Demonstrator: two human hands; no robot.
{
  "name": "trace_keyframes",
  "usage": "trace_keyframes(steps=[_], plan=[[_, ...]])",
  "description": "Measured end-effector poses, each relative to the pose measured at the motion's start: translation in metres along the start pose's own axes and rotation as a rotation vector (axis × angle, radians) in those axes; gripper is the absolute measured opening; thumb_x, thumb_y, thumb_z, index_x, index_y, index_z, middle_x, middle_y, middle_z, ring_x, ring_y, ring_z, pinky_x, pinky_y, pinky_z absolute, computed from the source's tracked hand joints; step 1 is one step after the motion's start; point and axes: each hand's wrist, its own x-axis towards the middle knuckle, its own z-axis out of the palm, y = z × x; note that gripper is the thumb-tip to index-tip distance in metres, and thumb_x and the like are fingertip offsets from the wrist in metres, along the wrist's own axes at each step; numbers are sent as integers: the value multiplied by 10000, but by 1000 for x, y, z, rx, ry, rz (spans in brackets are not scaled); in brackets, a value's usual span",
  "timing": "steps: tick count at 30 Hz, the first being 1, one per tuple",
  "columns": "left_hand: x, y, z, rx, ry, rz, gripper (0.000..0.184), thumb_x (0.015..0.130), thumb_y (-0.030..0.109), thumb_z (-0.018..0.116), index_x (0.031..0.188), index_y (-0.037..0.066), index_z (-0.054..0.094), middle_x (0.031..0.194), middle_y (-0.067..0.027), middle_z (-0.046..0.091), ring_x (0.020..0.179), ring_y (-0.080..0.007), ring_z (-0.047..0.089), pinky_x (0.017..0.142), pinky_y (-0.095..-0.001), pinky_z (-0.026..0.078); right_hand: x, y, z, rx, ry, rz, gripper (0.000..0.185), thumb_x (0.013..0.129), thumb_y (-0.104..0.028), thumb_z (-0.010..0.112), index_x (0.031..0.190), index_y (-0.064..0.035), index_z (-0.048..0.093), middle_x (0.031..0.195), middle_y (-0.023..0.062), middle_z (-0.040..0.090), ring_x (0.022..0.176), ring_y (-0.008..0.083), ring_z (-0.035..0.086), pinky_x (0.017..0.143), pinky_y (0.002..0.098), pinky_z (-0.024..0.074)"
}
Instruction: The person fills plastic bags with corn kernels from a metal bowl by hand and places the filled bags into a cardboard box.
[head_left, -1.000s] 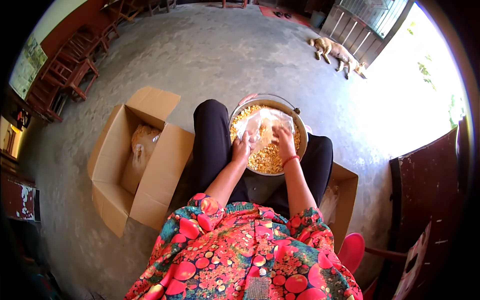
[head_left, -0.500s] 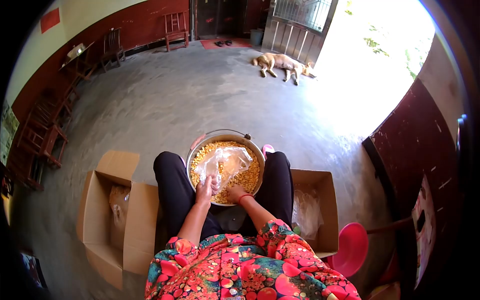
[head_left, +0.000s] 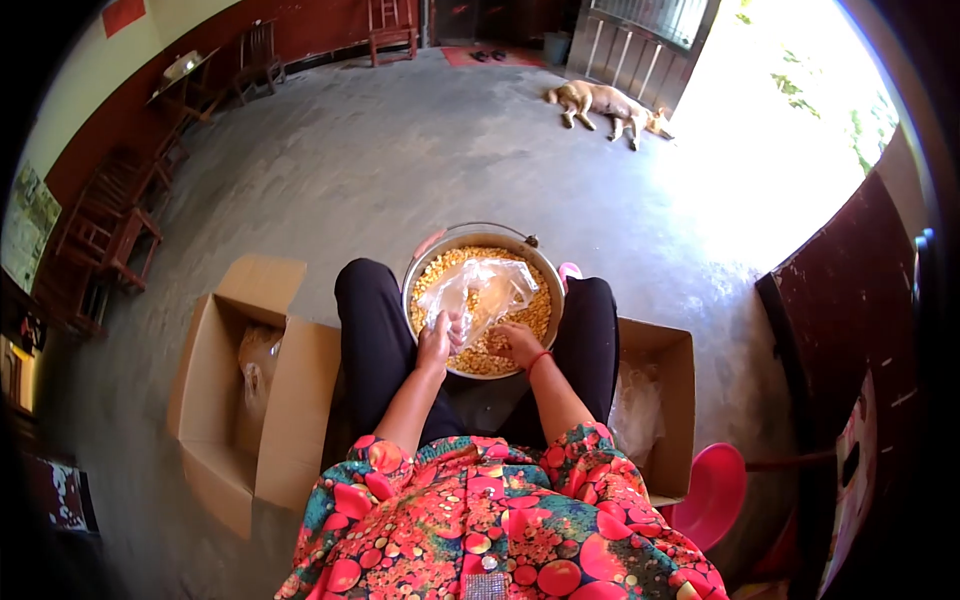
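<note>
A metal bucket [head_left: 480, 232] with a wire handle stands between my knees, holding yellow corn kernels [head_left: 536, 310]. Over the kernels lies a clear plastic bag [head_left: 500, 285] with some kernels in it. My left hand [head_left: 437, 343] grips the near left edge of this bag. My right hand [head_left: 518, 345], with a red band at its wrist, is at the kernels on the near right side of the bucket. Its fingers are curled, and whether kernels are in them is too small to tell.
Left of my legs is an open cardboard box [head_left: 205, 360] with a filled bag [head_left: 260, 360]. On the right, another box [head_left: 683, 400] holds plastic bags [head_left: 637, 410], beside a pink basin [head_left: 712, 495]. A dog [head_left: 605, 103] lies near the metal door [head_left: 640, 60].
The view has shifted between frames. My right hand moved from the bag down to the kernels, then lifted slightly toward the bag. My left hand has kept hold of the bag.
</note>
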Motion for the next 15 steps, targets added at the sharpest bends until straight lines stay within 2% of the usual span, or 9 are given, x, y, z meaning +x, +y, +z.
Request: trace_keyframes(steps=[1,3,4,5,7,10,12,13,15], plan=[[-2,3,1,0,9,2,358,840,352,393,867,32,550,611,-13,499,446,-70,436,390,-192,358,-5,-1,0,-108,-8,-154,151,751,-103,552,867,-8,549,766,70,551,746,228,559,616,325,494],[-2,4,2,-19,16,13,347,851,334,384,866,29,548,584,-2,492,431,-62,420,386,-191,349,-11,-8,5,188,17,-82,143,754,-79,516,846,30,517,827,128,517,722,245,549,602,342,515],[-2,4,3,-28,26,10,347,851,334,384,866,29,548,584,-2,492,431,-62,420,386,-191,349,-7,-7,3,179,15,-73,143,754,-79,516,846,30,517,827,128,517,722,245,549,602,342,515],[-2,4,4,-36,27,11,345,850,334,385,865,30,548,583,-1,491,431,-61,420,386,-192,347,-3,-4,0,59,9,-177,138,761,-70,501,854,33,508,826,131,518,724,243,549,613,332,512],[-3,6,5,-42,33,8,337,851,326,385,860,31,547,577,1,489,431,-61,421,385,-193,344,-14,-20,13,288,-16,-96,131,789,-56,454,874,38,485,820,139,518,739,234,546,644,302,502],[-2,5,5,-4,18,-10,365,838,358,403,889,34,562,665,-18,515,470,-65,439,396,-186,362,-20,-40,36,339,53,-139,146,801,-59,441,899,44,475,831,144,519,740,238,544,679,303,493],[0,2,5,-33,21,17,362,839,352,401,898,30,556,652,-23,513,459,-65,426,394,-186,360,-16,-45,45,359,-32,-138,187,812,-90,439,955,25,476,892,119,523,821,222,524,715,316,479],[0,3,5,-66,-6,8,362,840,350,400,900,27,552,646,-25,511,452,-65,422,393,-186,359,-21,-49,54,-166,-42,-504,210,817,-110,437,989,6,472,925,97,521,864,209,505,731,323,468],[0,4,4,-123,-45,8,359,841,341,401,901,17,540,633,-30,511,438,-64,416,389,-188,356,-27,-61,71,48,-101,-307,247,822,-170,440,1031,-48,488,995,45,507,959,154,443,704,297,451]])
